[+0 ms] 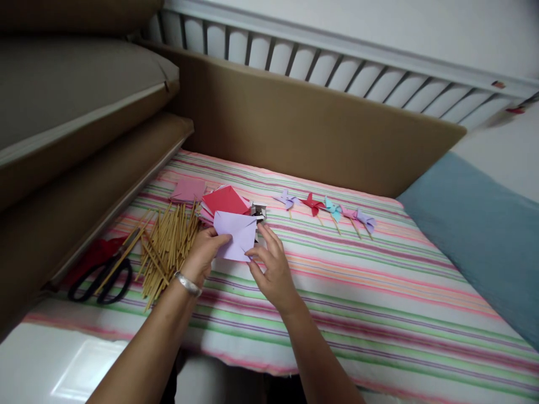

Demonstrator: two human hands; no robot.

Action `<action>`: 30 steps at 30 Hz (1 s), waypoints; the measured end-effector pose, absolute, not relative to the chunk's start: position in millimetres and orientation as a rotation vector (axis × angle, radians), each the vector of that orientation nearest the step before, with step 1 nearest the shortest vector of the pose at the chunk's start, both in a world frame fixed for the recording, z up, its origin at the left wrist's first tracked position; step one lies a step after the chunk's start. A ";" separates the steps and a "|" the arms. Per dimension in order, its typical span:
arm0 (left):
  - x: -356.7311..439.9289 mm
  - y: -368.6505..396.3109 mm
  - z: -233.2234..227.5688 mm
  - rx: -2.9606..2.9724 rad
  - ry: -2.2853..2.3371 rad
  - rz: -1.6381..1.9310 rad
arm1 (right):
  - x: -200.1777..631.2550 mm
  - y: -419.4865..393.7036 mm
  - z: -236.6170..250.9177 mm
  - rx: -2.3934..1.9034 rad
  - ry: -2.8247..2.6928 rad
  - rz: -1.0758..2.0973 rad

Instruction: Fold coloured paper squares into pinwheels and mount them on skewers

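A square of lilac paper [234, 231] with slits cut in from its corners is held up over the striped cloth. My left hand [207, 252] pinches its left edge, thumb on top. At the right side, my right hand [269, 262] has thumb and fingers at the paper's lower right corner. Just behind lies a pile of paper squares with a red sheet [226, 200] on top. A small silvery object [259, 211] sits beside that pile, partly covered; its kind is unclear. Many thin wooden sticks [170, 241] lie in a heap left of my left hand.
Several finished paper pinwheels on sticks, among them a red pinwheel [312, 204], lie in a row at the right. Dark-handled scissors [103, 280] rest at the left by a red item [95, 252]. Pink paper [188, 189] lies behind the sticks. Brown panels [295, 118] border the cloth.
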State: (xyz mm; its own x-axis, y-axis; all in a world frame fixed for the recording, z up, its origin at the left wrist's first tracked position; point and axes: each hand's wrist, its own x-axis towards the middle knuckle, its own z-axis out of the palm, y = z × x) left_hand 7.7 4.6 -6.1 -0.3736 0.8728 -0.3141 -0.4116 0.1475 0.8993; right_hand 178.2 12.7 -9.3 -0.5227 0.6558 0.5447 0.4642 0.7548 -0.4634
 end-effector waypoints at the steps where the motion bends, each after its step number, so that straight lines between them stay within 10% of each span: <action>1: 8.4 4.8 -6.8 0.514 1.332 1.486 | 178.5 12.8 -9.2 -0.832 -2.212 0.332; 30: 32.5 1.2 -5.0 0.621 1.165 1.235 | 175.1 20.8 -13.0 -1.243 -1.877 0.662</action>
State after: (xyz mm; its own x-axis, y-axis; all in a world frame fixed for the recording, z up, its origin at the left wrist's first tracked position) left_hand 32.5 1.2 -5.0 -0.0895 0.9373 -0.3367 -0.3906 0.2780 0.8776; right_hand 175.1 20.8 -13.0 -0.2237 0.9217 0.3169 0.5190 0.3879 -0.7617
